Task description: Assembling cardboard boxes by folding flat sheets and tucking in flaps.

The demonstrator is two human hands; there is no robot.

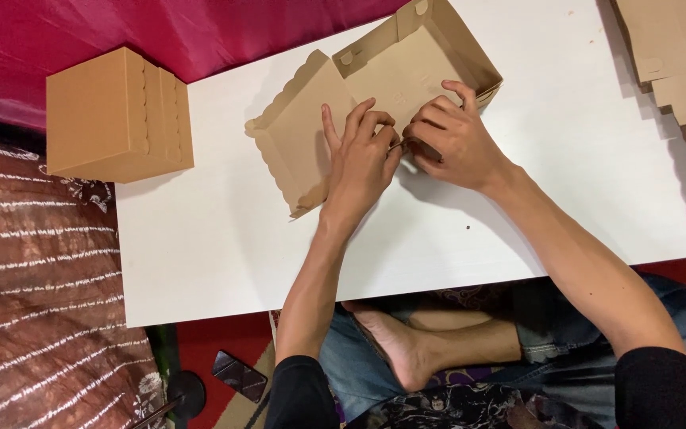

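A: Head view, looking down. What have the hands got?

B: Both on a half-folded brown cardboard box (375, 79) lying on the white desk (224, 238). Left hand (361, 155) lies on the scalloped-edged flap, fingers (329, 123) curled narrow, thumb and forefinger pinching at the card where flap meets box body. Right hand (450, 139) just beside it, touching or nearly so, fingers bent and closed on the near wall of the box.

A: Where does the box sit relative to them?

B: Directly under and beyond both hands. The open tray part with raised walls runs away past the right hand; the flat scalloped flap spreads out beneath and to the left of the left hand. What is pinched right between the two hands I cannot tell; too small.

A: Anything else about?

B: A finished box (117, 115), same brown card, closed, scalloped lid edge, well apart to the left of the left hand, overhanging the desk's corner. A stack of flat card blanks (680, 63) well apart to the right of the right hand, at the far edge. Below the desk, crossed legs in jeans and a bare foot (395, 342). A dark patterned cloth (33, 270) lies off to the left.
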